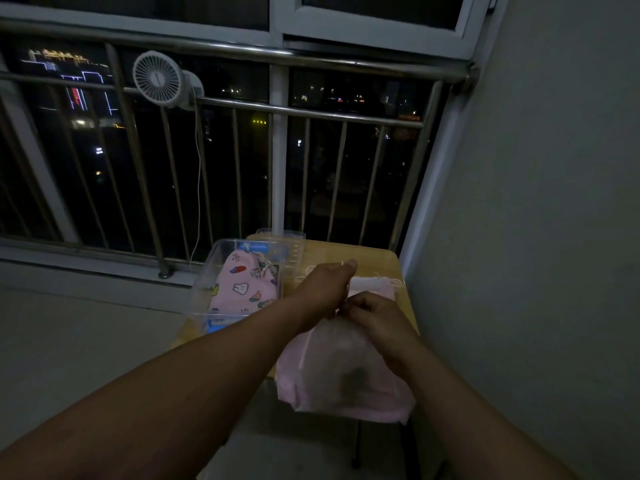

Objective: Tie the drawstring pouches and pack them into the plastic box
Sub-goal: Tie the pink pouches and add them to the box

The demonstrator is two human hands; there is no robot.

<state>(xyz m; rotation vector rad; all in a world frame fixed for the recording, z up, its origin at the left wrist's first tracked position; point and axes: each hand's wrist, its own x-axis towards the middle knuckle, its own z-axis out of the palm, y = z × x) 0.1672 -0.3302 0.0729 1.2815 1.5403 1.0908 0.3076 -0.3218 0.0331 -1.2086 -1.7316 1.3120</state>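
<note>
Here the plain pink pouch (341,372) overhangs the bench's (377,259) near edge. The right hand's (375,315) fingers pinch its mouth and the left hand's (325,282) pinch the cord (347,288), so pull steadily and keep the mouth bunched. Three pouches: this one, a second pouch (375,285) just behind, and a printed pouch (242,289) inside the one plastic box (207,271).

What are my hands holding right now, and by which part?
The plain pink pouch, by its gathered mouth: both the left hand and the right hand pinch there.
</note>
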